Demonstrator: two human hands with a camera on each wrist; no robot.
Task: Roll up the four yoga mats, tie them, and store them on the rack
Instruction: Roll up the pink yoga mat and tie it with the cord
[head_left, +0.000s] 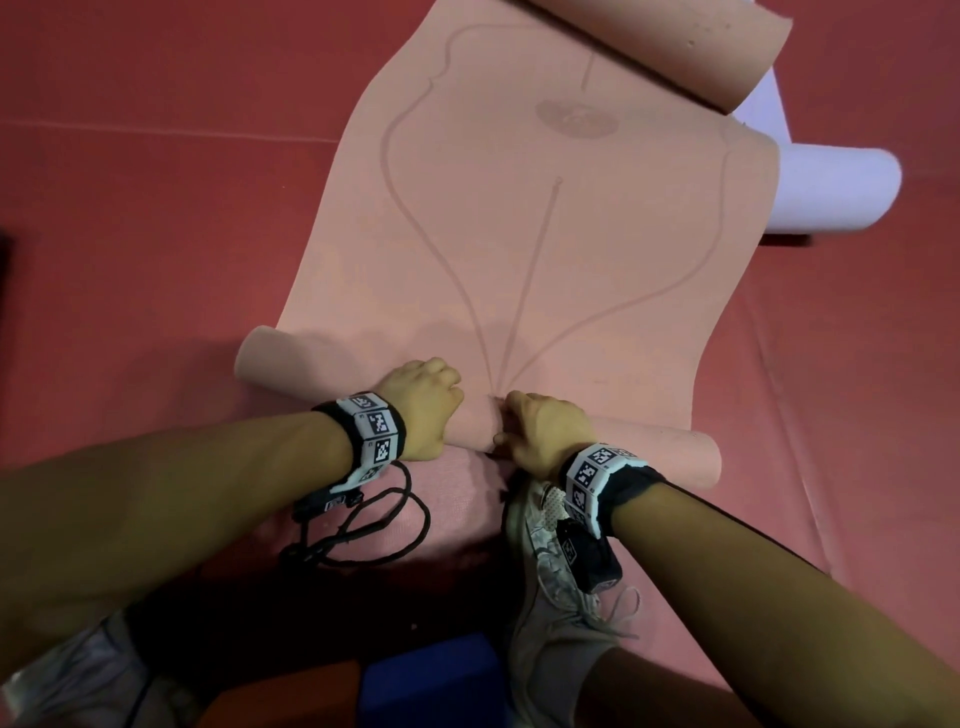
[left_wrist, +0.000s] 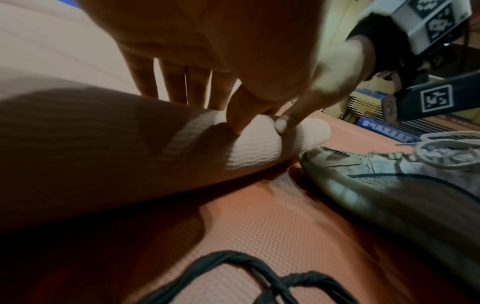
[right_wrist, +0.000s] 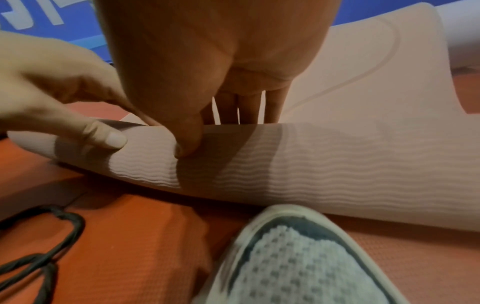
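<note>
A pink yoga mat lies spread on the red floor, and its near end is rolled into a tube. My left hand and right hand grip the tube side by side at its middle. Fingers curl over the top and thumbs press its near side. The left wrist view shows my left hand on the ribbed roll. In the right wrist view my right hand digs a thumb into the roll. A black tie cord lies loose on the floor under my left wrist.
The pink mat's far end curls up. A rolled lavender mat lies past its right edge. My shoe sits just behind the roll under my right wrist. A blue block and an orange block lie near my feet.
</note>
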